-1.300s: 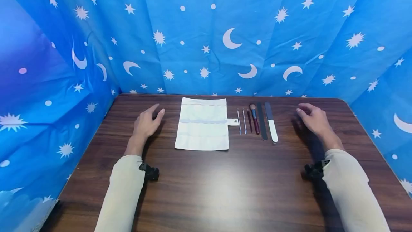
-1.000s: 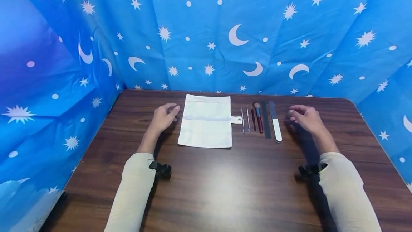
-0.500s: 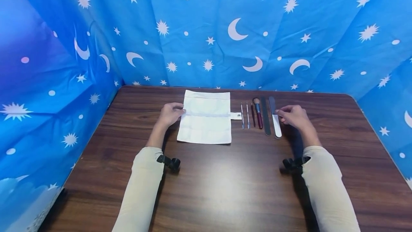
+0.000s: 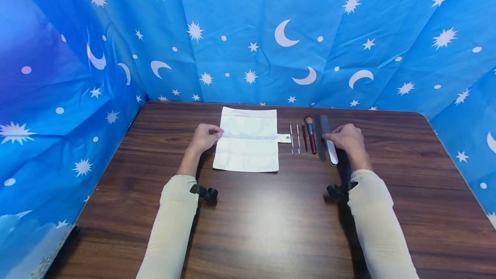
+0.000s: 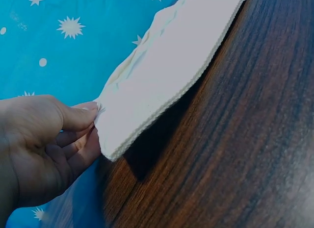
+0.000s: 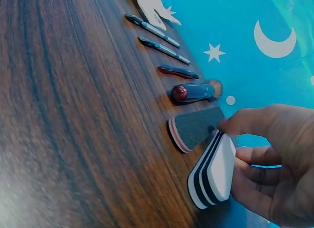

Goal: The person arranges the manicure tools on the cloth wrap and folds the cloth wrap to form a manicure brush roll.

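Note:
My left hand (image 4: pixel 207 137) pinches the left edge of a white cloth tool roll (image 4: pixel 246 154), which lies flat with a seam across its middle and a snap tab on its right. In the left wrist view, thumb and fingers grip the cloth (image 5: pixel 157 71) at its edge. A grey-and-white nail buffer (image 4: pixel 332 153) is pinched by my right hand (image 4: pixel 347 137). Seen from the right wrist, the layered buffer (image 6: pixel 223 169) is tilted, with the thumb on one side and fingers on the other. Close beside it lies a black nail file (image 4: pixel 319 143).
Left of the file, a makeup brush (image 4: pixel 311 137), a slim dark red tool (image 4: pixel 304 137) and two thin metal tools (image 4: pixel 299 139) lie in a row. The brown wooden table (image 4: pixel 263 218) ends at a blue curtain (image 4: pixel 248 20) with moons and stars.
Both hands have come inward from the sides. The left has taken hold of the cloth's left edge. The right has taken hold of the buffer, whose top has shifted slightly left.

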`<move>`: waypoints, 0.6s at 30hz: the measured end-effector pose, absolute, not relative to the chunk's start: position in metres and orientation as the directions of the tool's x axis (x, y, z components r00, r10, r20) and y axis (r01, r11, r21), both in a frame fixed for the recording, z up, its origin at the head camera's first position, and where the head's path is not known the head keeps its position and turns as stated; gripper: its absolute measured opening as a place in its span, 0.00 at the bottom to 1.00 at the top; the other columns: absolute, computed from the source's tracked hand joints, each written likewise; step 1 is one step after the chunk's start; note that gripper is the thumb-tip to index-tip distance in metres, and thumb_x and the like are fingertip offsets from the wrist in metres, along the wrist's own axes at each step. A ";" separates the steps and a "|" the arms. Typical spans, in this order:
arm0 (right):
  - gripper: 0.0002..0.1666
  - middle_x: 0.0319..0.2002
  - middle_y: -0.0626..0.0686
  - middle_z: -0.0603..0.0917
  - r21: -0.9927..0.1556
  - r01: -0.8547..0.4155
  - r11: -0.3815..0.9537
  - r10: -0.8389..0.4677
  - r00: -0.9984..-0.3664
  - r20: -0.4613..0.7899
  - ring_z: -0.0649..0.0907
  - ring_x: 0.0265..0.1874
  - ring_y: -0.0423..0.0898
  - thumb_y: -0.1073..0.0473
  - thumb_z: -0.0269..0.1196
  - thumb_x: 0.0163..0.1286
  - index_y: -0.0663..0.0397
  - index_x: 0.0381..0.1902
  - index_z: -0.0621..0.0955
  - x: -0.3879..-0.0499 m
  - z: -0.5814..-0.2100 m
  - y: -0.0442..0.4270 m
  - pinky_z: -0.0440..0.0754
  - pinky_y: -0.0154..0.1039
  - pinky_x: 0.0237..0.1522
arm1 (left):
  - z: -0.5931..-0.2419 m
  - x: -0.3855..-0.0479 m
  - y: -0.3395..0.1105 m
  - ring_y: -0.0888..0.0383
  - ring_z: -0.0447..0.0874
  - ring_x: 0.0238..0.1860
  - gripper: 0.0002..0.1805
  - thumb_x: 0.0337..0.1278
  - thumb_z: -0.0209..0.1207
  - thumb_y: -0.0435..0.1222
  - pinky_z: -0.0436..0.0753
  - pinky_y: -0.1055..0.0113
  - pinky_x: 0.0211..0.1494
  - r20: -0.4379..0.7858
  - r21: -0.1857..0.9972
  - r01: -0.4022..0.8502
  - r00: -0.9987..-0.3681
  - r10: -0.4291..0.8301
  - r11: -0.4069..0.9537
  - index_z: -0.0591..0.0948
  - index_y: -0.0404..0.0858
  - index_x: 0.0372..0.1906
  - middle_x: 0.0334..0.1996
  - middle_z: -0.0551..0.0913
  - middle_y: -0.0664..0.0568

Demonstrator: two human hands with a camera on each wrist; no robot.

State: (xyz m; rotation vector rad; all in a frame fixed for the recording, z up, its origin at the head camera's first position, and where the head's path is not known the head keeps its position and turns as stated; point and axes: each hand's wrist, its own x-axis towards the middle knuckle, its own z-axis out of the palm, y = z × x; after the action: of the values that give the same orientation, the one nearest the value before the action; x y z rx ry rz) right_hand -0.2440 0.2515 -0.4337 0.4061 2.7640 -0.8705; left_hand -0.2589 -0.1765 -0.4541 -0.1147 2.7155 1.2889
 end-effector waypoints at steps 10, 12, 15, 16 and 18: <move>0.27 0.47 0.67 0.87 -0.535 0.351 0.768 0.262 -0.935 -0.237 0.80 0.44 0.59 0.45 0.63 0.72 0.67 0.47 0.85 -0.244 -0.440 0.247 0.77 0.51 0.45 | -0.454 -0.259 -0.174 0.53 0.80 0.39 0.11 0.72 0.57 0.33 0.78 0.68 0.41 -0.166 0.769 -0.145 -0.986 -0.024 0.623 0.86 0.34 0.50 0.45 0.85 0.40; 0.27 0.48 0.68 0.87 -0.548 0.350 0.759 0.267 -0.936 -0.228 0.80 0.44 0.59 0.45 0.63 0.72 0.67 0.47 0.85 -0.243 -0.441 0.247 0.77 0.52 0.45 | -0.454 -0.258 -0.174 0.52 0.80 0.40 0.11 0.73 0.57 0.33 0.78 0.67 0.42 -0.166 0.772 -0.144 -0.986 -0.023 0.619 0.85 0.34 0.50 0.45 0.85 0.40; 0.27 0.49 0.68 0.87 -0.576 0.345 0.741 0.276 -0.938 -0.208 0.80 0.45 0.60 0.45 0.63 0.72 0.67 0.48 0.85 -0.242 -0.441 0.249 0.77 0.52 0.46 | -0.455 -0.259 -0.175 0.51 0.81 0.42 0.11 0.72 0.57 0.34 0.78 0.66 0.45 -0.160 0.774 -0.134 -0.987 -0.015 0.618 0.85 0.33 0.51 0.47 0.85 0.39; 0.27 0.49 0.68 0.86 -0.587 0.344 0.733 0.280 -0.939 -0.199 0.80 0.46 0.60 0.45 0.63 0.72 0.67 0.48 0.85 -0.242 -0.441 0.250 0.77 0.51 0.45 | -0.455 -0.259 -0.175 0.50 0.81 0.43 0.12 0.72 0.57 0.34 0.79 0.65 0.46 -0.156 0.772 -0.127 -0.988 -0.009 0.622 0.85 0.33 0.51 0.48 0.85 0.39; 0.27 0.48 0.67 0.86 -0.608 0.343 0.716 0.291 -0.938 -0.187 0.79 0.46 0.59 0.44 0.63 0.71 0.66 0.48 0.85 -0.242 -0.441 0.252 0.76 0.48 0.43 | -0.456 -0.259 -0.177 0.49 0.81 0.45 0.12 0.72 0.57 0.34 0.79 0.64 0.48 -0.150 0.765 -0.112 -0.989 0.006 0.634 0.85 0.33 0.51 0.48 0.86 0.38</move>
State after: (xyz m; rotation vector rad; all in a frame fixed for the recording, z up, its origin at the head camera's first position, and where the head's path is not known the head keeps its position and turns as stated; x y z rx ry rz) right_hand -0.2423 0.2518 -0.4413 0.5248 2.8372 -1.0292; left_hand -0.2588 -0.1766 -0.4559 -0.0886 2.7131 1.2848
